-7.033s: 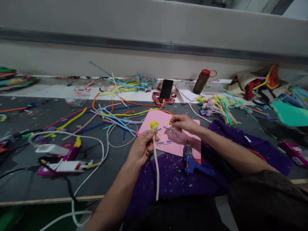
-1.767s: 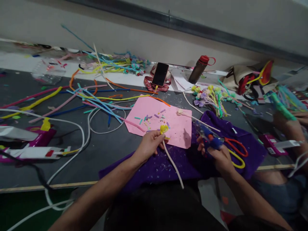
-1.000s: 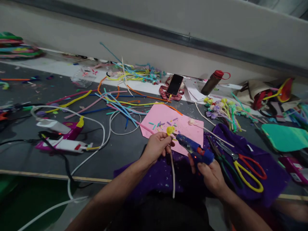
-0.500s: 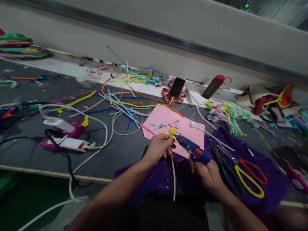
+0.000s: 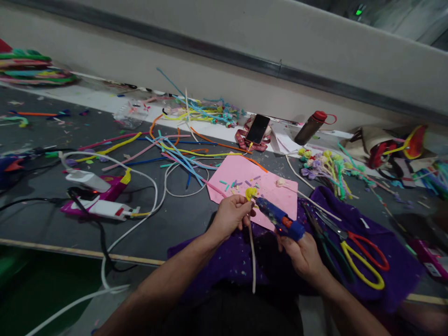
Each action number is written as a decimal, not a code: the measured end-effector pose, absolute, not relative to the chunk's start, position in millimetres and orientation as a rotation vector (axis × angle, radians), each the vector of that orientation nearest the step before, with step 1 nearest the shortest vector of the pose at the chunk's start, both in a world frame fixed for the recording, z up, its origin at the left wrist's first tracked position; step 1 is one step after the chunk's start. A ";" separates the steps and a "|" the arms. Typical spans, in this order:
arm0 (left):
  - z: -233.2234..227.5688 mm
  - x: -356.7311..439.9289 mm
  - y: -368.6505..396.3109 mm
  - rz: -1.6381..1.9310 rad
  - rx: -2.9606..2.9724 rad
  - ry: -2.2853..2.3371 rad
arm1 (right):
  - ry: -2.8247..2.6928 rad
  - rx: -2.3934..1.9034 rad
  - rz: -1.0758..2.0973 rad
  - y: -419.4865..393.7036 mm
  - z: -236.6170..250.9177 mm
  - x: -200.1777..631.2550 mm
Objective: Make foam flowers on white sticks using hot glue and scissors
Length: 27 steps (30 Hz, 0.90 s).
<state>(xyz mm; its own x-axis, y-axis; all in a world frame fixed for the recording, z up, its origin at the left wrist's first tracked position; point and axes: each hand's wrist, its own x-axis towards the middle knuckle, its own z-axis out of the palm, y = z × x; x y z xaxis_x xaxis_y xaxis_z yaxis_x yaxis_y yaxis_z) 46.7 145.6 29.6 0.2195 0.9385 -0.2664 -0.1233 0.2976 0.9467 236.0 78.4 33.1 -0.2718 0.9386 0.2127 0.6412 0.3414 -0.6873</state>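
Left hand [image 5: 229, 217] is pinching the cream pipe-cleaner stem [image 5: 252, 252] just below its yellow flower head [image 5: 250, 192], grip closed; right hand [image 5: 304, 252] is closed around the blue glue gun [image 5: 278, 217], nozzle almost touching the flower, over the near edge of the pink foam sheet [image 5: 257, 179] on the tabletop [image 5: 182, 219].

Handling, judging by looks: stem is light, bendy and fuzzy, so not slippery; holding close under the head is stopping it flopping. Flower head is soft and crushable. Nozzle is likely hot, so fingers are staying behind it.

No brand or writing is readable anywhere around the sheet.
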 end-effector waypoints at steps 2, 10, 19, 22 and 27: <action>29.6 46.5 145.7 0.934 0.979 1.066 | -2.024 -1.383 0.641 77.9 34.1 235.8; 29.4 45.8 146.4 0.921 0.977 1.074 | -2.031 -1.367 0.669 74.9 37.2 238.6; 29.2 45.7 145.5 0.927 0.971 1.075 | -2.082 -1.347 0.641 76.8 37.4 237.3; 29.6 44.0 146.0 0.911 0.993 1.076 | -2.098 -1.316 0.638 69.6 41.2 246.0; 30.9 38.8 147.3 0.877 0.940 0.988 | -2.154 -1.375 0.453 67.3 38.7 268.0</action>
